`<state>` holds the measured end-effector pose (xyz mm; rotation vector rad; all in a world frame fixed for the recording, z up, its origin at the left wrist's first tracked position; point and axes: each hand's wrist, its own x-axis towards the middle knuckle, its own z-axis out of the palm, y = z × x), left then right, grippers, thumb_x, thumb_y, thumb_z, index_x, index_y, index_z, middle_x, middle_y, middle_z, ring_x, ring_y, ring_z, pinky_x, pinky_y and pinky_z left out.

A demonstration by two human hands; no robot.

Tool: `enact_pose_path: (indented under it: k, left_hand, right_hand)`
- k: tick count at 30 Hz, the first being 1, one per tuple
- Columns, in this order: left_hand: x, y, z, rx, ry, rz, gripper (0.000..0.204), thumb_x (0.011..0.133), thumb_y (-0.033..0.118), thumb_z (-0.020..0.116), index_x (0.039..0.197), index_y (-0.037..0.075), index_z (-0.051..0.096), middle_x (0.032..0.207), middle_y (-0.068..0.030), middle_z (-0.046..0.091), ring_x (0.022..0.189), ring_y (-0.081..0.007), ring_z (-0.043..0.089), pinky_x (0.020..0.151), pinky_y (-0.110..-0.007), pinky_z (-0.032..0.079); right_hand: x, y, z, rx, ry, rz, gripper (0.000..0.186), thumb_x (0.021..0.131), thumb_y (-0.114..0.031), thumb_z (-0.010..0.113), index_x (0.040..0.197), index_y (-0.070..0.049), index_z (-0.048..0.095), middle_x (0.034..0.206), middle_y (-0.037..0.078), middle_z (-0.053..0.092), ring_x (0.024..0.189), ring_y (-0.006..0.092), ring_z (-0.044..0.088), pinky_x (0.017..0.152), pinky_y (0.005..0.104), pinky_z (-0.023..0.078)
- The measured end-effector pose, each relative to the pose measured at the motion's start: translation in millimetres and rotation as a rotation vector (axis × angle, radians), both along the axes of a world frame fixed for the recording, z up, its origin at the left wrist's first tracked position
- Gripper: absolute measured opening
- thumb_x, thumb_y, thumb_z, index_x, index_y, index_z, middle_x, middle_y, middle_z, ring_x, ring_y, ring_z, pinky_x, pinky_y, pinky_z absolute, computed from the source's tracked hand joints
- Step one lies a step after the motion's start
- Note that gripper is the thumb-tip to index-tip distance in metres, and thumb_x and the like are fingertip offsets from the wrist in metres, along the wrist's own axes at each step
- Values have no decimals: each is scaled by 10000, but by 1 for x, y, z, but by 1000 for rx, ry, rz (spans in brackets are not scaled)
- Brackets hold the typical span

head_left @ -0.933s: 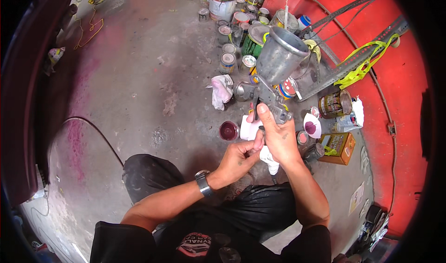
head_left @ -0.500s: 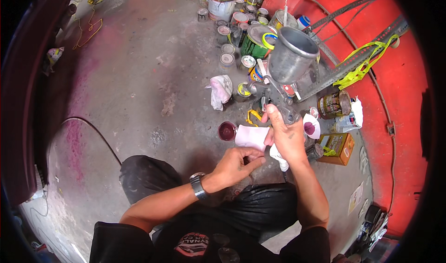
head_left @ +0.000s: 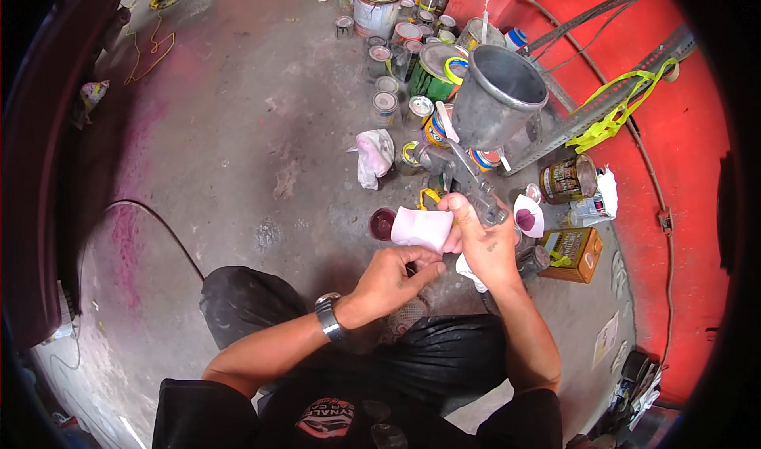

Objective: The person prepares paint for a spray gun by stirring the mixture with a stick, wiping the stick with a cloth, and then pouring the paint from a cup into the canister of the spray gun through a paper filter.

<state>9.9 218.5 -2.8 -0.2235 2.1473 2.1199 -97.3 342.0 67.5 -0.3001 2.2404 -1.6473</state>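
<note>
My right hand (head_left: 490,251) is wrapped round the handle of a metal spray gun (head_left: 466,168), whose open grey cup (head_left: 495,104) tilts above it. Between my hands is a pale pink sheet of paper (head_left: 421,228), slightly curved. The curled fingers of my left hand (head_left: 394,278) pinch its lower edge, though the exact grip is partly hidden. Just left of the sheet, a small cup of dark red paint (head_left: 382,224) stands on the floor, partly covered by the paper. A white paper with a dark red stain (head_left: 529,216) lies right of my right hand.
Many paint cans (head_left: 377,9) crowd the floor ahead. A crumpled white rag (head_left: 374,157) lies before the paint cup. At right are a metal stand (head_left: 590,104), a yellow rectangular tin (head_left: 572,254) and a red wall (head_left: 666,179). A dark hose (head_left: 162,225) curves across the left floor.
The pink paper and my left hand have shifted slightly left, the sheet now covering more of the paint cup. The spray gun's cup has moved a little and its opening looks rounder.
</note>
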Motion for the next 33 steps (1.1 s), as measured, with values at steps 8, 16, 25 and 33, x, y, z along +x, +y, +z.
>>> enact_pose_path:
  k: [8,16,25,33]
  left_hand:
    - [-5,-8,4,114,36,163,243,957,206,700,1056,-14,731,892,-38,747,774,-46,604,695,-250,497]
    - [-8,-15,10,185,-3,253,227,966,175,692,1077,-20,723,906,-23,726,801,-43,598,706,-227,479]
    - [-16,-17,8,197,80,396,220,966,143,690,1111,-22,705,899,7,690,775,-37,577,701,-215,473]
    - [-23,-32,31,232,399,721,376,956,42,663,1317,-19,578,1170,-75,653,945,-97,618,837,-252,517]
  right_hand:
    - [8,-2,2,-28,-12,41,339,945,-294,730,1089,-2,637,716,-1,615,540,66,560,491,234,435]
    - [10,0,-2,-37,-56,36,378,938,-325,734,1124,-14,628,754,3,625,530,76,566,471,239,432]
    - [10,-3,-5,-45,-33,7,382,942,-334,726,1125,-13,629,750,5,619,525,87,577,472,239,439]
    - [8,-7,-10,-25,-82,36,456,926,-379,733,1150,6,632,744,3,616,535,85,574,463,251,446]
